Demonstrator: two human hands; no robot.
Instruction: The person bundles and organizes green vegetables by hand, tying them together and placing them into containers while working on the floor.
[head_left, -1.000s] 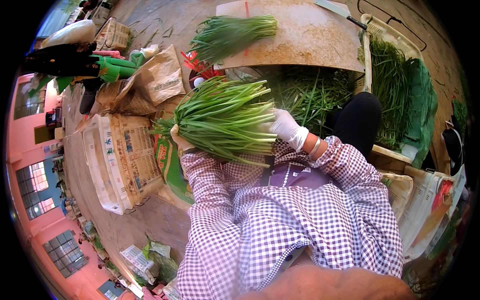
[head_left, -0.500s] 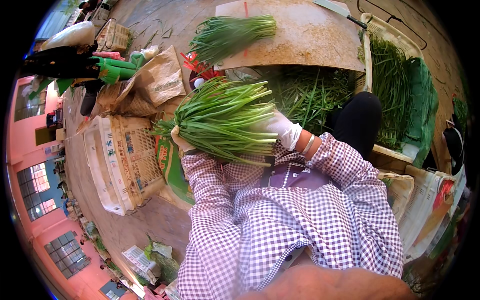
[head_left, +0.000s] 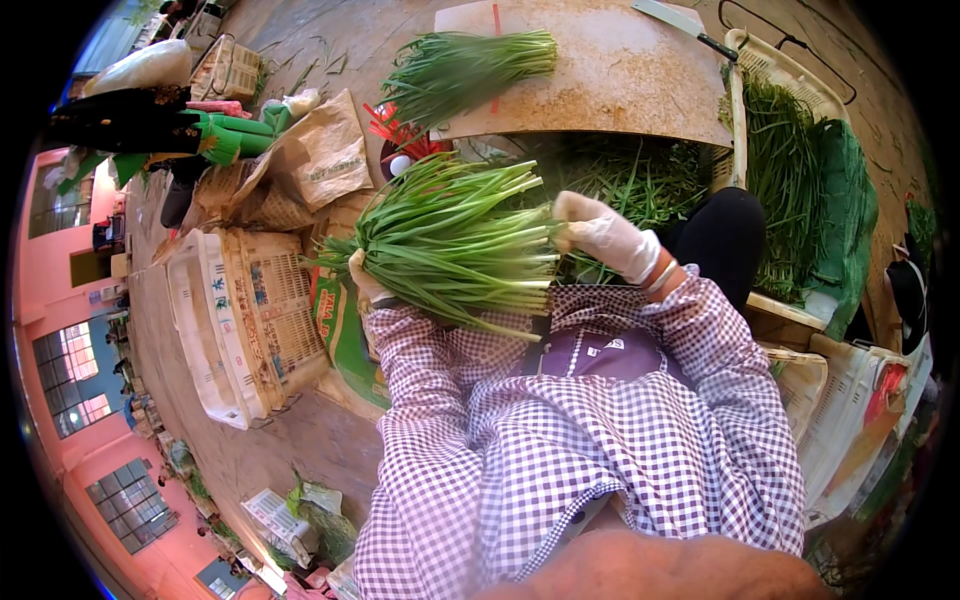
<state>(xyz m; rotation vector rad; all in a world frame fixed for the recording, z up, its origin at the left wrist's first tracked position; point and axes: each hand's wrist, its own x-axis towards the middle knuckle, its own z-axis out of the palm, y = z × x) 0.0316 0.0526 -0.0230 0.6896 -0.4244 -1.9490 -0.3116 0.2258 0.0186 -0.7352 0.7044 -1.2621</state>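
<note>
A thick bunch of green chives (head_left: 450, 245) lies sideways in front of me, pale cut ends to the right, leaf tips to the left. My left hand (head_left: 366, 278), in a pale glove, is closed round its leafy end from below; the chives hide most of its fingers. Beside the cut ends is my right hand (head_left: 608, 240), in a white glove, its thumb and fingers pinched together. Whatever that pinch holds is too small to make out. Farther off, another bunch of chives (head_left: 470, 68) rests on a stained board (head_left: 630, 85).
A long-bladed knife (head_left: 685, 27) lies at the board's far right edge. Loose chives (head_left: 640, 190) lie below the board. At right stands a crate (head_left: 738, 120) of chives with green cloth. Stacked crates (head_left: 215, 320), a brown sack (head_left: 330, 160) and red strips (head_left: 395, 128) are at left.
My right hand has drawn back to the right from beneath the stems, and its fingers now show by the cut ends. My left hand still holds the bunch, nearly unmoved.
</note>
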